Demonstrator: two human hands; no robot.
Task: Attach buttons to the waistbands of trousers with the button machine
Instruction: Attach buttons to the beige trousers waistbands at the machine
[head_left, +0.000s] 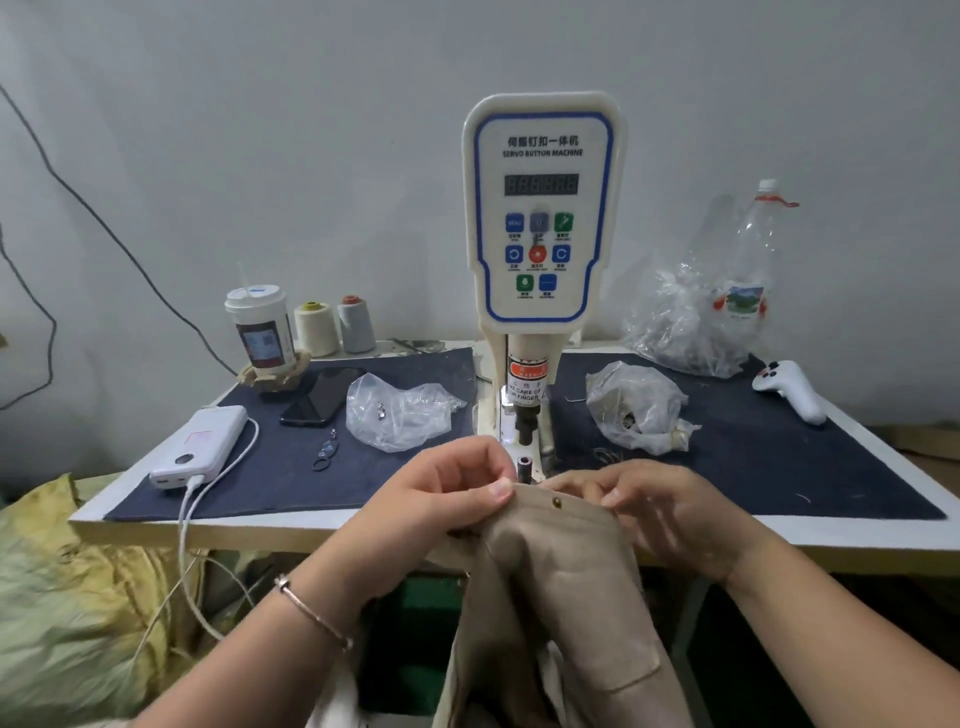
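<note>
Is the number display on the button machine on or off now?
Off, it seems: the display on the button machine shows only dim, unlit digit shapes, with no glowing number.

Head view: looks forward-down, close over table (519, 532) edge, facing button machine (540, 208).

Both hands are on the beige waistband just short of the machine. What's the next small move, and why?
Probably slide the waistband forward over the lower die. The left hand and right hand pinch its edge in front of the button machine, and the small stud showing in the fabric sits short of the die, not under the punch.
</note>
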